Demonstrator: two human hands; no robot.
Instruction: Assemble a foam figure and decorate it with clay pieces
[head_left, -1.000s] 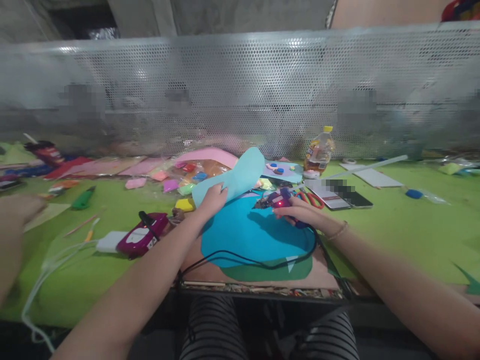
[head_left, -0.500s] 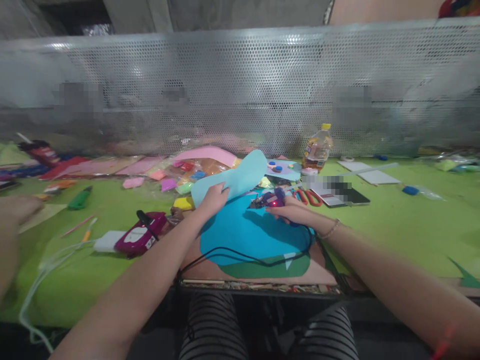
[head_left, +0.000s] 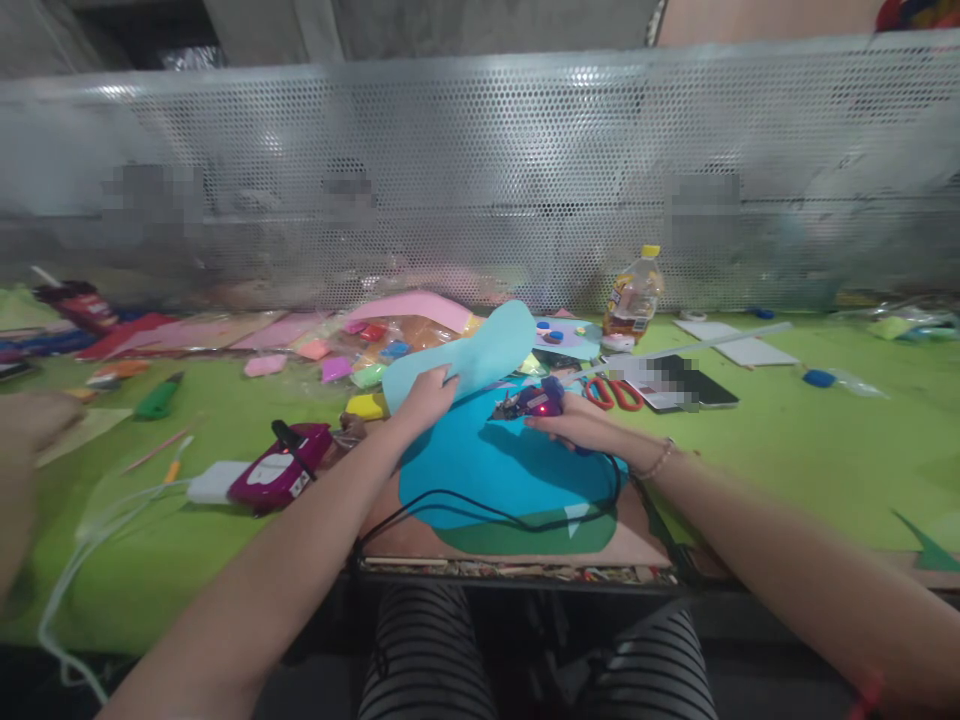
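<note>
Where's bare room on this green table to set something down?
Widest: right side, between your right forearm, the blue lump and the dark green scrap. Smaller: between the green tool and the purple device. Crowded: behind the light-blue cutout, with coloured lumps, and around the scissors.

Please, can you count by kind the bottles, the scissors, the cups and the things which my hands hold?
Bottle: 1
Scissors, pair: 1
Cup with straw: 1
Light-blue paper, in left hand: 1
Purple tool, in right hand: 1
Total: 5
</note>
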